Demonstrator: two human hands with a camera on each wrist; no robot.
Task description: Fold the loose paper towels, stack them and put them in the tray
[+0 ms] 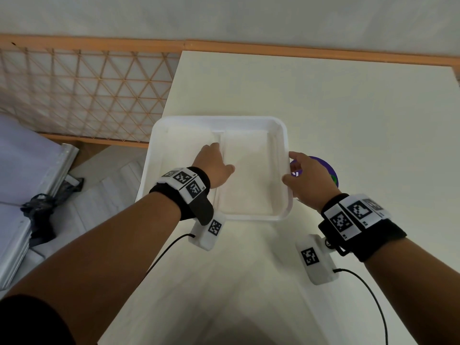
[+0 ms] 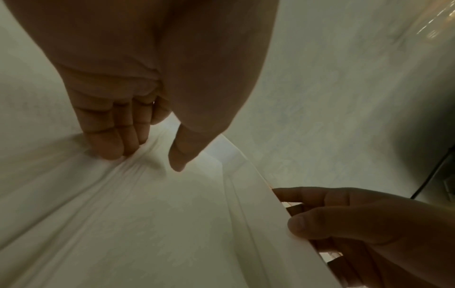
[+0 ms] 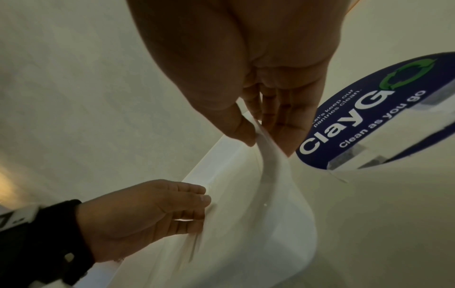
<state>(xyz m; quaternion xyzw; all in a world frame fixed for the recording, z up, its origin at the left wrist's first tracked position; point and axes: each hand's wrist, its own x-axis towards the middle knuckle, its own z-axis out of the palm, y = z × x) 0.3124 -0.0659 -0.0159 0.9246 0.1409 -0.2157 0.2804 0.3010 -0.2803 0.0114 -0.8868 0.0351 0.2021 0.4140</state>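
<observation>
A white tray (image 1: pixel 219 118) sits on the white table near its left edge. A stack of folded white paper towels (image 1: pixel 251 170) lies inside it, filling the right part. My left hand (image 1: pixel 214 163) reaches into the tray. In the left wrist view its fingertips (image 2: pixel 113 154) press down on the towels (image 2: pixel 123 214), which wrinkle under them, with the thumb held apart. My right hand (image 1: pixel 306 175) grips the tray's right rim (image 3: pixel 273 155), thumb on the inside and fingers outside. That same grip shows in the left wrist view on the rim (image 2: pixel 258 194).
A round purple sticker (image 3: pixel 369 117) with white lettering lies flat on the table just right of the tray, partly under my right hand. The table's left edge (image 1: pixel 159 120) runs close to the tray, with a wooden lattice panel (image 1: pixel 87 95) beyond it. Wrist-camera cables trail toward me.
</observation>
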